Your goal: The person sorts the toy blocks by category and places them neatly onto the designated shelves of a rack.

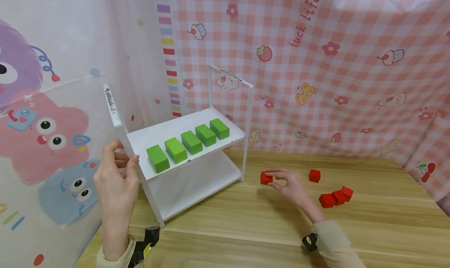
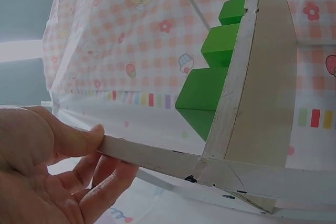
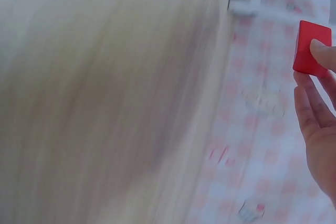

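A white two-tier shelf point(image 1: 186, 197) stands on the left of the table, with a row of several green blocks point(image 1: 191, 142) along its upper board. My left hand point(image 1: 117, 178) grips the shelf's left upright point(image 2: 147, 155) between thumb and fingers, as the left wrist view shows. To the right of the shelf, my right hand point(image 1: 290, 185) pinches a red block point(image 1: 266, 178) between thumb and fingers. In the right wrist view that red block point(image 3: 311, 48) appears lifted, with its lower fingers under it.
Farther right on the wooden table point(image 1: 246, 236) lie a lone red block point(image 1: 314, 175) and a cluster of red blocks point(image 1: 327, 200) close together. A checked pink curtain point(image 1: 316, 65) hangs behind the table, and a cartoon-printed cloth point(image 1: 52, 104) covers the left side.
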A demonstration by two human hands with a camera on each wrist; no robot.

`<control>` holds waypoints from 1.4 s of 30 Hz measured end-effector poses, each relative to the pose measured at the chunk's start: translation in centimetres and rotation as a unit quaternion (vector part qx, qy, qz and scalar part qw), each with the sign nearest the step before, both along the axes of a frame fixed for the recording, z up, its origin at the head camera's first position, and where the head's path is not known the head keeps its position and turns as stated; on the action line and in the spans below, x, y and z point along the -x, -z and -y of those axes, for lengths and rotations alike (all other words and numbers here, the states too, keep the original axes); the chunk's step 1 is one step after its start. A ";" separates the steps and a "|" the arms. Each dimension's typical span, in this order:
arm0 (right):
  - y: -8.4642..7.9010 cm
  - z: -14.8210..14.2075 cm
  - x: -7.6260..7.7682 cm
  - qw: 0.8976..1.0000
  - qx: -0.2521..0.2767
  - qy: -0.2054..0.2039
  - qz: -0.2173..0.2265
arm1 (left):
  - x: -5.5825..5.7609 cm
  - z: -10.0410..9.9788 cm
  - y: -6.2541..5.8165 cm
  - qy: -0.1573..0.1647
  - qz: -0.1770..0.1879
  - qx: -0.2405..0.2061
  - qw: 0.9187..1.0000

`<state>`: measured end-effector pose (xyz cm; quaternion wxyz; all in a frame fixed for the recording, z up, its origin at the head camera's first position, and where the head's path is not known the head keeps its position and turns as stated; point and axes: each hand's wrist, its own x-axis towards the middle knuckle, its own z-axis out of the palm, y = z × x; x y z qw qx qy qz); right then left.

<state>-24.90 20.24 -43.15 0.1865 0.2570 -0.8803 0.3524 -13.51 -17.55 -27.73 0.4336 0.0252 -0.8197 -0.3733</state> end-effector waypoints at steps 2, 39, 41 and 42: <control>0.0 1.2 -0.2 1.000 0.006 -0.013 -0.012 | 0.0 0.0 0.0 -0.001 0.001 -0.001 1.000; 1.9 12.3 -0.1 0.982 -0.116 -0.116 0.088 | 0.1 0.1 -0.2 0.003 -0.002 0.003 1.000; 1.8 12.2 -0.1 0.982 -0.117 -0.114 0.099 | 0.1 0.1 -0.2 0.004 -0.004 0.003 1.000; 1.8 12.2 -0.1 0.981 -0.116 -0.111 0.104 | 0.1 0.1 -0.2 0.005 -0.004 0.003 1.000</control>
